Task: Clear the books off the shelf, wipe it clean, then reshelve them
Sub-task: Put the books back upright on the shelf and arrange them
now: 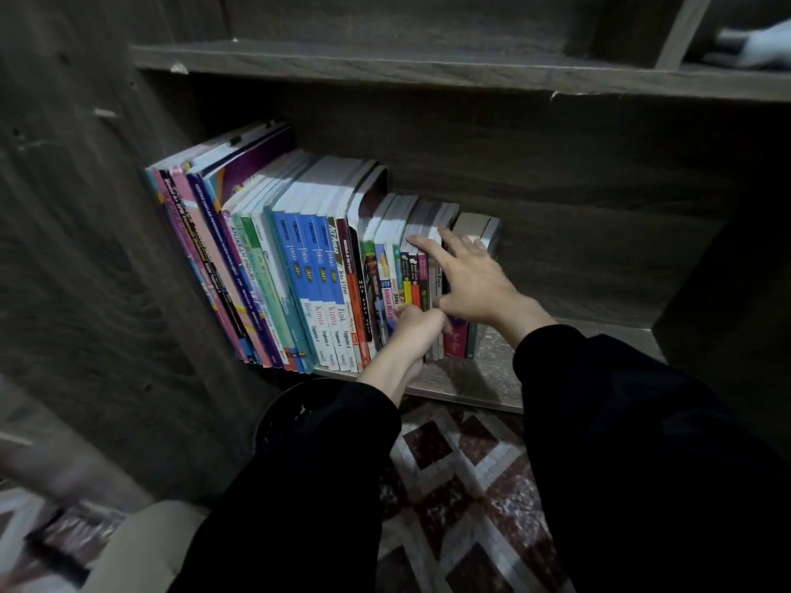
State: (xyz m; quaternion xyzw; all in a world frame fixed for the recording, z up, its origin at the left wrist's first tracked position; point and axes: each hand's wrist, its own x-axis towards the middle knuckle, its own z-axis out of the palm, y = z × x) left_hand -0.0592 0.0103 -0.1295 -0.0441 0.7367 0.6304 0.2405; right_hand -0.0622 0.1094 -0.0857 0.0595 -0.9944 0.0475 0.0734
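Observation:
A row of books stands on the bottom shelf of a dark wooden bookcase, leaning left against its side wall. Tall workbooks are at the left, blue study guides in the middle, small paperbacks at the right end. My right hand lies spread over the tops and spines of the small paperbacks, fingers apart. My left hand is curled against the lower spines of the same small books, just under my right hand. Whether it grips a book I cannot tell for sure; its fingers are closed on the spines.
The right half of the shelf is bare wood. An upper shelf board runs above the books. A black round object sits on the patterned floor mat below the shelf edge. Something white lies in the top-right compartment.

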